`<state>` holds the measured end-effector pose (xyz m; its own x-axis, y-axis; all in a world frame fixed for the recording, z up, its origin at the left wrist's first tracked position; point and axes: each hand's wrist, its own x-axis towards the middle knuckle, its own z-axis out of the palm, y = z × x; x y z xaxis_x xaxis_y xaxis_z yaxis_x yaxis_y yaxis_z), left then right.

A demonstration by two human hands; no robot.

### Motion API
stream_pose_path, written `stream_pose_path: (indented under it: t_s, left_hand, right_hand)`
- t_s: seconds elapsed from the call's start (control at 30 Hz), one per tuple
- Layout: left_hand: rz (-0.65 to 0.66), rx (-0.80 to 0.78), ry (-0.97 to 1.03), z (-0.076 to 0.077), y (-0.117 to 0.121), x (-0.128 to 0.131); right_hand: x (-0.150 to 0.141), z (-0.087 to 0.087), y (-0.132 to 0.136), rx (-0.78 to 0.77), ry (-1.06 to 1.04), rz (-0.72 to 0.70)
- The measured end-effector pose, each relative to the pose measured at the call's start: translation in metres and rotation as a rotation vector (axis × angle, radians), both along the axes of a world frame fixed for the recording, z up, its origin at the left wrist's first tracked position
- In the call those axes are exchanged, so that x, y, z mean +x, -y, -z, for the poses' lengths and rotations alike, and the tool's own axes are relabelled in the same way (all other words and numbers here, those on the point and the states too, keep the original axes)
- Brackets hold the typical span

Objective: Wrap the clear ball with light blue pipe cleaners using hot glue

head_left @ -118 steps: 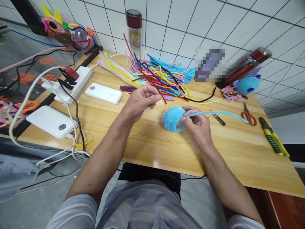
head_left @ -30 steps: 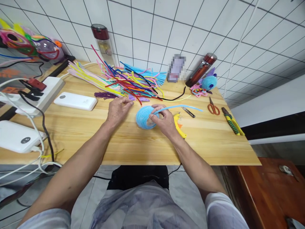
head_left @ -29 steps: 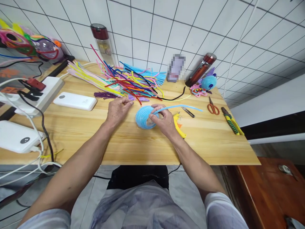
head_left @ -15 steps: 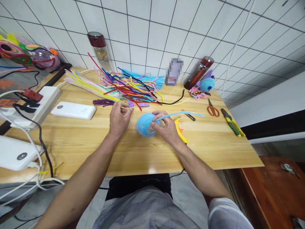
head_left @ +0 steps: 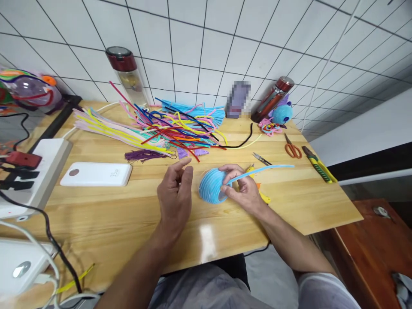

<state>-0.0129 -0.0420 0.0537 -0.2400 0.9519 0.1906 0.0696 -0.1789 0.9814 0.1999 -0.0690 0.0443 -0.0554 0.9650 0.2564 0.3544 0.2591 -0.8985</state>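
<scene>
The front edge of the wooden table (head_left: pixel 131 227) ran close to the person's body and slanted up to a corner at the far right, beyond which a lower reddish-brown surface (head_left: pixel 354 244) showed. Between that edge and the hands lay a broad stretch of plain wood, with more of it to the right of the right forearm. At the back, the tiled wall (head_left: pixel 148 25) closed off the table. The blue coiled ball (head_left: pixel 210 186) was near the middle, well in from every edge; whether it rested on the wood could not be told. The right hand (head_left: pixel 243 193) had its thumb and fingers clamped on the rim of the ball, while the left hand (head_left: pixel 175 195) was just beside it, fingers loosely curled; whether their tips met was unclear. A loose blue strip (head_left: pixel 273 168) stretched rightward above a yellow tool (head_left: pixel 265 198), partly hidden by the right hand, and near the snips (head_left: pixel 261 159). Scissors (head_left: pixel 293 150) and pliers (head_left: pixel 317 165) lay farther right. Behind the hands, a heap of pipe cleaners (head_left: pixel 183 124) filled the way to the wall; to the left, a white power bank (head_left: pixel 96 174), a power strip (head_left: pixel 53 156) and a black cable (head_left: pixel 51 234) crowded that end.
</scene>
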Motion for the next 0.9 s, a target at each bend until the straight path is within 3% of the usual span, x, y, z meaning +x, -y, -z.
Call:
stream_pose_path:
  t_s: [0.27, 0.47, 0.6, 0.9]
  left_hand:
    - [0.033, -0.014, -0.231, 0.010, -0.009, -0.002]
    - [-0.075, 0.099, -0.442, 0.033, -0.036, -0.013]
    - [-0.122, 0.175, -0.376, 0.043, -0.053, -0.024]
    - [-0.107, 0.070, -0.289, 0.033, -0.048, -0.018]
  right_hand:
    - [-0.002, -0.002, -0.003, -0.002, -0.017, -0.007]
    - [-0.003, 0.002, -0.008, 0.024, -0.046, -0.008]
    - [-0.005, 0.006, -0.011, 0.042, -0.039, -0.031]
    - [-0.004, 0.009, -0.016, 0.076, -0.035, -0.053]
